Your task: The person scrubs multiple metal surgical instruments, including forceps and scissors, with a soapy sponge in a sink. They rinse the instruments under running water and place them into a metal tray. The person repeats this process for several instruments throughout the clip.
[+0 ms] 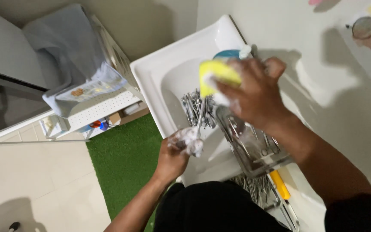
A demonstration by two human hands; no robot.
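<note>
My right hand (pixel 254 94) grips a soapy yellow sponge (pixel 217 77) over a white sink (pixel 151 71). My left hand (pixel 174 152), covered in foam, holds a thin metal scissor-like instrument (pixel 199 122) by its handle at the sink's front edge; its tip points up toward the sponge. A pile of several similar metal instruments (pixel 196 107) lies in the basin. A steel tray (pixel 254 148) holding more instruments sits on the sink's right side, below my right forearm.
A blue round object (pixel 228 53) peeks out behind the sponge. A white perforated shelf rack (pixel 101 109) with a cloth (pixel 65 51) and small items stands left of the sink. A green grass-like mat (pixel 125 159) covers the floor beside pale tiles (pixel 35 180). A yellow-handled tool (pixel 279 184) lies near the tray.
</note>
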